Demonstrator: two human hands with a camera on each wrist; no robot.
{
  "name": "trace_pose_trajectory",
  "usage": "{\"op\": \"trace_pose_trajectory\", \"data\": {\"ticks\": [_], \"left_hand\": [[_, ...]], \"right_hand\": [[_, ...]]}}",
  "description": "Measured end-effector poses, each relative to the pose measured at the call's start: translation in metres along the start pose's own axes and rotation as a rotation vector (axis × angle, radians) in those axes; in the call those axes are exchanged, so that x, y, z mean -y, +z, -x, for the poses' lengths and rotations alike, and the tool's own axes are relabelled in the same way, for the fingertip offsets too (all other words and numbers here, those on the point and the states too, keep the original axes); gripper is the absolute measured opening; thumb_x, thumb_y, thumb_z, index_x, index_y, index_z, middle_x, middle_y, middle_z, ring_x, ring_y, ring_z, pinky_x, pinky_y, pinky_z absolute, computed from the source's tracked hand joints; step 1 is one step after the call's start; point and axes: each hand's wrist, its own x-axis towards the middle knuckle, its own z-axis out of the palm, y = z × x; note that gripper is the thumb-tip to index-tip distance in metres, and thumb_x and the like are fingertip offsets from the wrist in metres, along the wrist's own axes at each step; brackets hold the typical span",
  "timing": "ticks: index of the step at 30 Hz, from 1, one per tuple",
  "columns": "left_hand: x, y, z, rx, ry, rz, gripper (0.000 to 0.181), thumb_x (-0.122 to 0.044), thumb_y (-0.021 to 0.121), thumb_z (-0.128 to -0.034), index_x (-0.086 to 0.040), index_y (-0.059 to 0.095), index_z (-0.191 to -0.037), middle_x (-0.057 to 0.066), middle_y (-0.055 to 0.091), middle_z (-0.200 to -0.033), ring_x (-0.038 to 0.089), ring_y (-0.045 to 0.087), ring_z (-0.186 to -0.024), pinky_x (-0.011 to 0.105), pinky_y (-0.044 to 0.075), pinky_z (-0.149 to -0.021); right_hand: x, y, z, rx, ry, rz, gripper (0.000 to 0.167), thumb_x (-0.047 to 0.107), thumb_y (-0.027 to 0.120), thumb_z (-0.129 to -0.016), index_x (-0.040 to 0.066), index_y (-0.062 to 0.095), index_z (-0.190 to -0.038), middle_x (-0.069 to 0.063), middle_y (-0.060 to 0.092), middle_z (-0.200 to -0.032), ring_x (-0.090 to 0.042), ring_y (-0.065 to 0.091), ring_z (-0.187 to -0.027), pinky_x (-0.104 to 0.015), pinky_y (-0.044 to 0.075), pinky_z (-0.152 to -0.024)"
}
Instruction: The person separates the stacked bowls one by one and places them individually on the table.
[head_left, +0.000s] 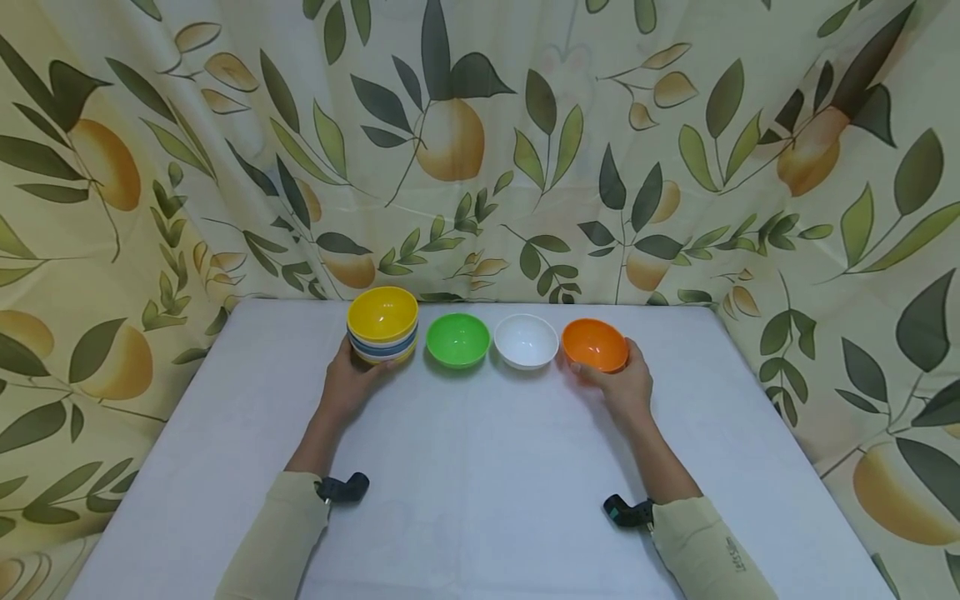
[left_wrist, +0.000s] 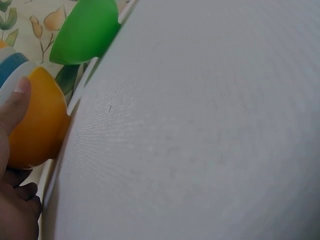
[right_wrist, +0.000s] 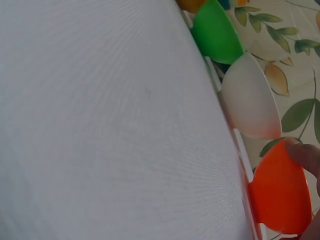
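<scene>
At the left end of a row of bowls stands a nested stack, with a yellow bowl (head_left: 383,313) on top and white and blue rims below it. My left hand (head_left: 349,385) grips this stack low down, its thumb across the front. The left wrist view shows that thumb against the stack's bottom yellow-orange bowl (left_wrist: 42,117). At the row's right end, my right hand (head_left: 628,385) holds an orange bowl (head_left: 595,343) between thumb and fingers; most of these fingers are hidden behind it. Between the hands sit a green bowl (head_left: 457,340) and a white bowl (head_left: 527,342), both upright.
The bowls line up near the far edge of a white-covered table (head_left: 465,483). Behind it hangs a curtain (head_left: 540,225) printed with leaves and fruit. A dark wrist camera (head_left: 343,487) is strapped to the left forearm, another (head_left: 627,511) to the right.
</scene>
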Motion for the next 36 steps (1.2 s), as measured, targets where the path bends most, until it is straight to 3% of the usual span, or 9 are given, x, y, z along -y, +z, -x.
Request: {"op": "trace_pose_trajectory", "data": {"ticks": [7,14,23,29,36], "left_hand": [[-0.001,0.0,0.002,0.001,-0.001,0.005,0.109,-0.042,0.085,-0.0896,-0.016,0.016,-0.169,0.012,0.03,-0.17,0.032,0.024,-0.157,0.057,0.019,-0.127],[-0.002,-0.001,0.002,-0.001,-0.003,-0.004,0.109,-0.042,0.085,-0.0898,-0.017,0.015,-0.17,0.011,0.029,-0.171,0.032,0.023,-0.157,0.057,0.018,-0.127],[0.001,0.002,0.0,0.008,0.017,0.019,0.11,-0.043,0.086,-0.089,-0.016,0.016,-0.17,0.013,0.031,-0.17,0.032,0.024,-0.157,0.057,0.019,-0.127],[0.001,0.001,0.001,0.001,0.025,0.017,0.111,-0.044,0.086,-0.0883,-0.015,0.017,-0.169,0.013,0.032,-0.169,0.033,0.026,-0.156,0.058,0.02,-0.127],[0.002,0.0,0.001,0.0,0.029,0.019,0.111,-0.046,0.086,-0.0874,-0.016,0.018,-0.169,0.013,0.036,-0.167,0.032,0.029,-0.155,0.054,0.022,-0.127]], "right_hand": [[0.005,-0.003,0.0,-0.017,0.001,0.033,0.118,0.031,0.089,-0.085,0.005,0.01,-0.169,-0.019,0.02,-0.173,-0.038,0.024,-0.156,-0.053,0.026,-0.126],[0.022,-0.006,0.001,-0.07,-0.034,0.05,0.116,0.04,0.088,-0.086,0.005,0.014,-0.168,-0.016,0.02,-0.173,-0.036,0.02,-0.158,-0.054,0.021,-0.127],[0.047,0.008,0.005,-0.053,-0.027,0.012,0.113,0.038,0.089,-0.086,0.012,0.017,-0.17,-0.013,0.025,-0.172,-0.038,0.03,-0.152,-0.055,0.034,-0.122],[0.061,0.025,0.007,0.0,-0.107,0.006,0.116,0.045,0.091,-0.082,0.013,0.021,-0.169,-0.011,0.028,-0.171,-0.038,0.028,-0.153,-0.057,0.031,-0.123],[0.082,0.05,0.013,0.055,-0.222,0.033,0.116,0.045,0.094,-0.078,0.008,0.028,-0.167,-0.011,0.033,-0.169,-0.034,0.028,-0.155,-0.051,0.027,-0.126]]}}
